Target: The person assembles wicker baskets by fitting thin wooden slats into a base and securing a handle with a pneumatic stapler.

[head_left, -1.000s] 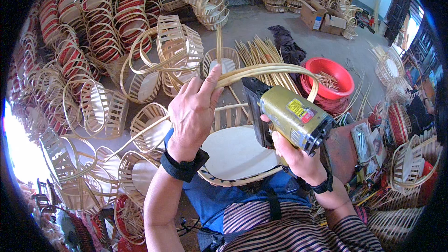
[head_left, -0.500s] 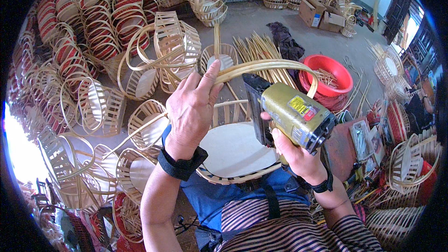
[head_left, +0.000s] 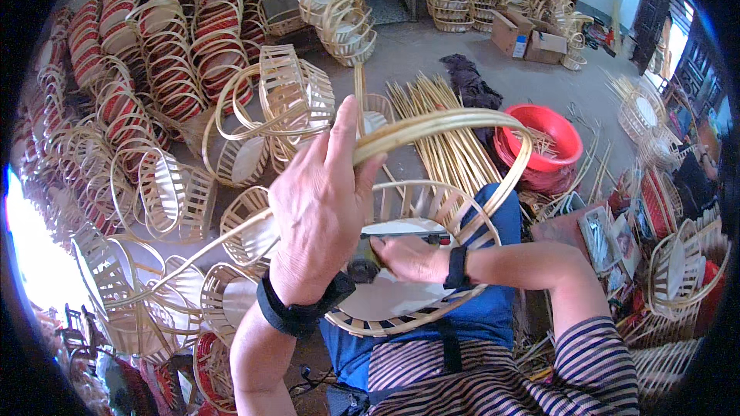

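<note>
A wooden splint basket (head_left: 378,327) with a pale oval base rests on my lap. Its arched handle (head_left: 447,120), made of layered bent strips, rises over the rim. My left hand (head_left: 316,212) is closed round the left part of this handle, index finger pointing up. A long thin strip (head_left: 189,264) trails from that hand to the lower left. Inside the basket, low behind my left hand, my right hand (head_left: 415,259) grips a nail gun (head_left: 361,268). Most of the tool is hidden by my hands; a dark end and part of its body show.
Stacks of red-banded baskets (head_left: 166,46) fill the far left, with loose baskets (head_left: 173,189) nearer. Ahead lies a bundle of sticks (head_left: 443,127) beside a red basin (head_left: 543,135). Cardboard boxes (head_left: 512,35) stand farther back. At right are a tray (head_left: 597,233) and more baskets (head_left: 674,270).
My right hand has brought the nail gun from the handle's right side down and left into the basket. The basket has tilted and its handle arches nearer. My left hand stays on the handle.
</note>
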Demonstrator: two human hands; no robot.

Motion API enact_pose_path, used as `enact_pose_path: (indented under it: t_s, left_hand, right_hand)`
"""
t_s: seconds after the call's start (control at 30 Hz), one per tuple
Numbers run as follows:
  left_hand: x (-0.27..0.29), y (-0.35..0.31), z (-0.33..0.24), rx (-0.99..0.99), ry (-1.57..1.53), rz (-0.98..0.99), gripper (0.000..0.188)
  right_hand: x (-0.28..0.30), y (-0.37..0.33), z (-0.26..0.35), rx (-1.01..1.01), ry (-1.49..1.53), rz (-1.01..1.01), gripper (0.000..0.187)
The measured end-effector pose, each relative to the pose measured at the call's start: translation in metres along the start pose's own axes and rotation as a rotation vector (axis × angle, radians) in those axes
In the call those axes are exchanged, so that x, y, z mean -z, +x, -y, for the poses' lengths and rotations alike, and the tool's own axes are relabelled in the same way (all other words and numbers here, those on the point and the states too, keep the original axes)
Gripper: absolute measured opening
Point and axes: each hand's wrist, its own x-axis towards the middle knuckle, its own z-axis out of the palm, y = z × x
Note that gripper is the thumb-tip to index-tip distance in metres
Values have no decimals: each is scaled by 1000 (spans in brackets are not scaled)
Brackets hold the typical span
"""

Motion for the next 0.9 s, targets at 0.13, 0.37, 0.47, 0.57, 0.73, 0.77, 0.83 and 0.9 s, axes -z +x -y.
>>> enact_pose_path:
  t_s: [0.13,0.37,0.47,0.57,0.73,0.77,0.83,0.9]
  left_hand:
    - [2,-3,5,68,-52,10,55]
    - [6,-2,10,153,-101,34,62]
    - [13,-3,18,124,-98,75,59]
    - [34,-15,34,49,-16,187,37]
    - [20,-54,39,455,-194,81,34]
    - [5,-64,45,412,-207,-48,34]
    - [1,-61,33,389,-123,-132,34]
    - [-6,-60,30,332,-89,-204,32]
  right_hand:
    - [7,-10,8,62,-41,227,48]
    - [173,8,43,539,-280,-655,76]
    - [172,45,27,467,-456,-639,70]
    - [169,53,17,466,-389,-594,49]
    - [172,52,20,313,-294,-463,37]
    - [174,55,23,318,-266,-461,36]
    - [177,52,25,302,-269,-417,35]
    - [179,48,27,243,-280,-353,29]
